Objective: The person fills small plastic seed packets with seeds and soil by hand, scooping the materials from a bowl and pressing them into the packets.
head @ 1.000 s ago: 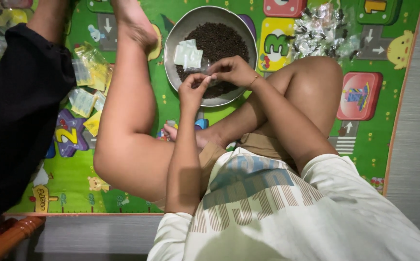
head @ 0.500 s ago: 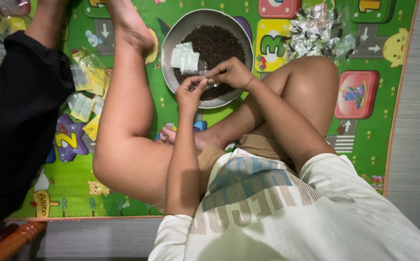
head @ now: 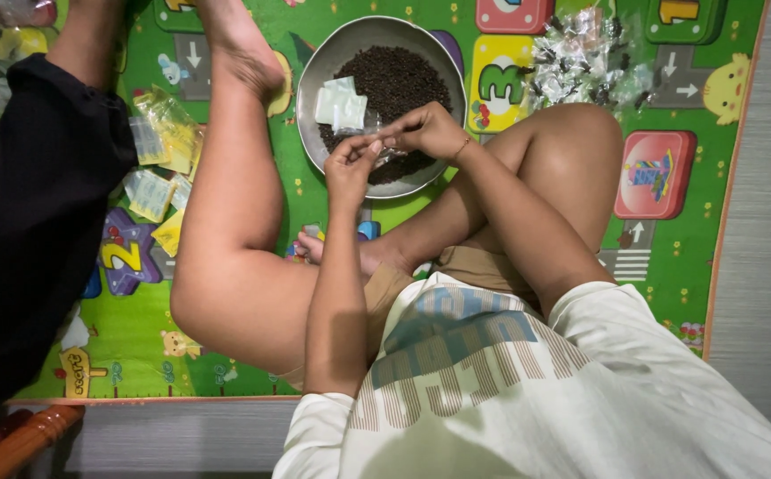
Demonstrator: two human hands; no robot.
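Note:
A round metal bowl (head: 332, 53) full of dark granules (head: 403, 75) stands on the play mat ahead of my legs. Two small clear sachets (head: 341, 105) lie on the granules at its left side. My left hand (head: 352, 164) and my right hand (head: 425, 131) meet over the bowl's near edge, fingertips pinched together on a small clear sachet (head: 383, 146) between them. What the sachet contains is too small to tell.
A heap of filled clear sachets (head: 585, 58) lies on the mat at the right of the bowl. Yellow and clear sachets (head: 159, 155) lie at the left, next to another person in a black sleeve (head: 39, 213). A colourful play mat (head: 678, 222) covers the floor; a wooden rail (head: 13, 443) shows bottom left.
Both hands stay pinched on the small sachet over the bowl's near edge, with only slight finger movement. The view has shifted a little.

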